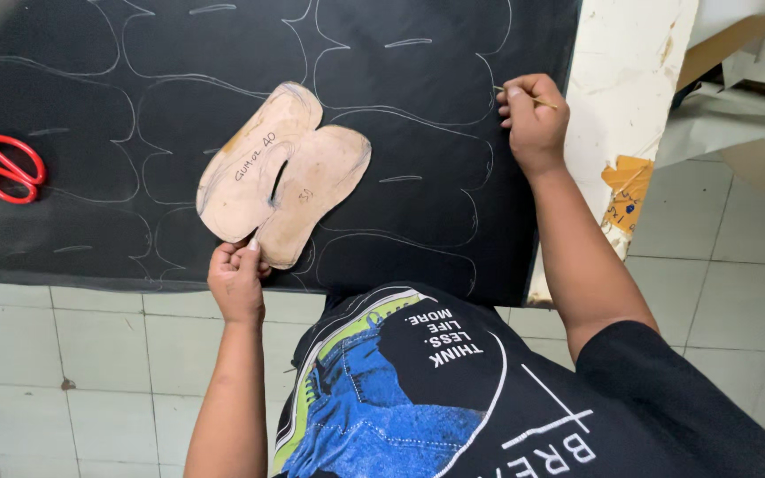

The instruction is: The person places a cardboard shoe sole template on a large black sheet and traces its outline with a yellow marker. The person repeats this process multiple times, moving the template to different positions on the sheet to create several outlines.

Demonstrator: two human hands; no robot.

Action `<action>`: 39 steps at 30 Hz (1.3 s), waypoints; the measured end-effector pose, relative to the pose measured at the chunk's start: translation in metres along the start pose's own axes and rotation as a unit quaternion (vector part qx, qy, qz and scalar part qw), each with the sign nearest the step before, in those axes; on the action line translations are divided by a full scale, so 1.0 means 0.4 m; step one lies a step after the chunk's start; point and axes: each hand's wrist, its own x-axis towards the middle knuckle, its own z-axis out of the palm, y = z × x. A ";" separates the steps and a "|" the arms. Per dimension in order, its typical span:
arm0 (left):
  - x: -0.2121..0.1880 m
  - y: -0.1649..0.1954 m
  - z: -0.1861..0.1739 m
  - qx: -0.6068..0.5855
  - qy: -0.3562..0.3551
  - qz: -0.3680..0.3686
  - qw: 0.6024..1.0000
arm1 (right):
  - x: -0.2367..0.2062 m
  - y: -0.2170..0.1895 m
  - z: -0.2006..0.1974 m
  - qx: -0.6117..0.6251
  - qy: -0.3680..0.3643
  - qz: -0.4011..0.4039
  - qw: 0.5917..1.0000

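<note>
A tan cardboard pattern (282,173), shaped like a shoe upper with a slit in its middle, lies on a black sheet (223,53) covered with pale traced outlines. My left hand (237,279) pinches the pattern's near edge at the front of the sheet. My right hand (533,113) is shut on a thin stick-like marking pen (544,104) and rests near the sheet's right edge, next to a traced outline.
Red-handled scissors (6,166) lie on the sheet at the far left. A worn white table edge (622,80) with an orange patch shows to the right. Pale floor tiles (73,372) lie below, and crumpled paper (745,97) sits at the upper right.
</note>
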 end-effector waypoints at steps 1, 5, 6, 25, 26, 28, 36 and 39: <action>-0.004 -0.005 0.002 0.001 0.007 0.003 1.000 | 0.000 0.000 0.000 -0.028 -0.006 0.010 1.000; -0.007 -0.019 0.006 0.001 0.023 0.004 1.000 | -0.004 -0.002 0.001 -0.028 -0.008 0.011 1.000; -0.008 -0.021 0.006 0.001 0.023 0.007 1.000 | -0.005 -0.004 0.001 -0.035 -0.009 0.007 0.999; -0.013 -0.004 0.017 -0.011 0.022 0.004 1.000 | 0.128 0.060 -0.005 0.027 -0.017 -0.087 0.996; -0.013 -0.002 0.018 -0.004 0.025 0.005 1.000 | 0.140 0.060 -0.001 0.017 -0.009 -0.077 0.997; -0.015 0.002 0.019 0.012 0.032 0.006 0.999 | 0.154 0.060 0.006 -0.004 0.005 -0.055 0.998; -0.023 0.017 0.024 0.009 0.026 0.012 1.000 | 0.156 0.068 0.003 -0.024 0.007 -0.059 0.998; -0.029 0.022 0.022 -0.002 0.016 0.003 1.000 | 0.155 0.048 0.000 0.037 0.012 -0.001 0.999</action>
